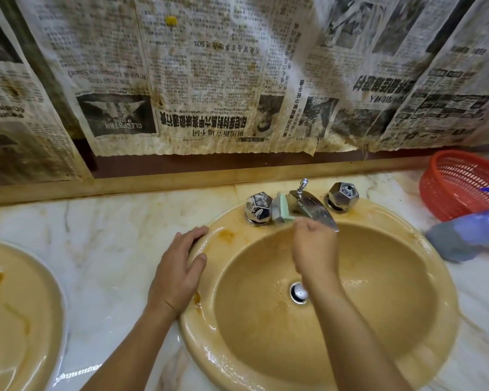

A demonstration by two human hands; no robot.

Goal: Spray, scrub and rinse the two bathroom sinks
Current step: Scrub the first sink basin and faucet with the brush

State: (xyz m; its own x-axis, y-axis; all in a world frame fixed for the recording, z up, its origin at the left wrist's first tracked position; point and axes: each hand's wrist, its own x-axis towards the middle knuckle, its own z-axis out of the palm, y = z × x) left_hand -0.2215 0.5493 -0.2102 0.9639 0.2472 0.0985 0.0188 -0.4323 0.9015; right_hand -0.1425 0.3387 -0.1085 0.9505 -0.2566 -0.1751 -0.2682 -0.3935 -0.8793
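Beige right sink (pixel 378 320), wet, rust-stained on its left rim. Right hand (pixel 314 251) pinched a green sponge (pixel 283 210) against the chrome faucet (pixel 311 206), beside the left knob (pixel 258 207). Left hand (pixel 178 273) lay flat, fingers relaxed, on the rim. Second sink (pixel 17 314) far left.

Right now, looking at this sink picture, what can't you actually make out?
All in the head view:
- Left sink: mostly cut off by the frame's left edge.
- Sponge: lower part hidden behind the right hand.
- Blue-grey object beside the red basket: blurred and cut off at the right edge.
- Newspaper small print: too small to read.
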